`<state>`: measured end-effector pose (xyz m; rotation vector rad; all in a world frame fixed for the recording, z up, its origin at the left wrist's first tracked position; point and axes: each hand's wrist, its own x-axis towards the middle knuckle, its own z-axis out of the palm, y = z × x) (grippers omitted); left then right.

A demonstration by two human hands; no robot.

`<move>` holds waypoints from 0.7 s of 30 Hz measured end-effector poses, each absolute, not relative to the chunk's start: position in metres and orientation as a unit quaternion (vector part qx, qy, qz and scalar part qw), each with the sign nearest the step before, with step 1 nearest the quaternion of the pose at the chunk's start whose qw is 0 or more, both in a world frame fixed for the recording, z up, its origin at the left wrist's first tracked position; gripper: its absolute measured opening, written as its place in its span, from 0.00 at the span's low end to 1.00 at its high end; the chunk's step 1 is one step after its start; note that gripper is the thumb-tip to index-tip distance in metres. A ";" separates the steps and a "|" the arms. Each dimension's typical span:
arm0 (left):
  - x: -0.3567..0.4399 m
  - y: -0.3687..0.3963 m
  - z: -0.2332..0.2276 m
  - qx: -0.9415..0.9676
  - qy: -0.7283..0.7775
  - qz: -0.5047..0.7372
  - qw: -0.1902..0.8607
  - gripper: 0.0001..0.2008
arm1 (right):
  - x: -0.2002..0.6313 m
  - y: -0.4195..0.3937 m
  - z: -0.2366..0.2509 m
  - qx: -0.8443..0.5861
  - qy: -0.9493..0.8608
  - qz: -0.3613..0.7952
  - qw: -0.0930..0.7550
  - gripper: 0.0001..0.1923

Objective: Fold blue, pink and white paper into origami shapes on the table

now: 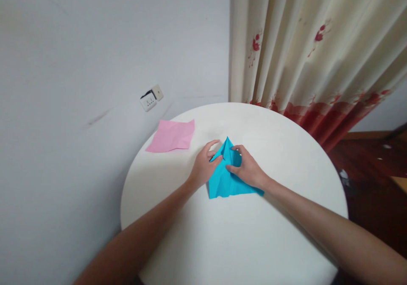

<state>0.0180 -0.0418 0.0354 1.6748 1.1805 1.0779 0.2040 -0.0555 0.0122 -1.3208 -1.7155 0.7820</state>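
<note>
A sheet of blue paper [226, 183], partly folded to a point at its far end, lies on the white round table [203, 238]. My left hand [205, 163] grips its left edge, thumb on top of the paper and the other fingers curled at the side. On the right edge, my right hand [248, 166] pinches the paper between thumb and fingers, near the folded flap. Creases run down from the tip. The lower right corner of the sheet passes by my right wrist.
A creased sheet of pink paper [171, 136] lies at the table's far left. Behind it is a wall with a power socket [148, 101]. A cream and red curtain [305, 56] hangs beyond the table at the right, above a dark wooden floor [372, 166].
</note>
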 end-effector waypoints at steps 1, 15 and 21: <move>0.018 -0.042 0.036 0.666 0.466 0.435 0.388 0.26 | 0.204 -0.056 0.013 -0.519 -0.689 0.305 0.404 0.30; 0.010 -0.025 0.019 0.669 0.548 0.395 0.309 0.18 | 0.201 -0.074 0.028 -0.554 -0.807 0.133 0.155 0.39; 0.007 -0.018 0.013 0.687 0.586 0.355 0.243 0.15 | 0.197 -0.074 0.032 -0.546 -0.829 0.075 0.093 0.26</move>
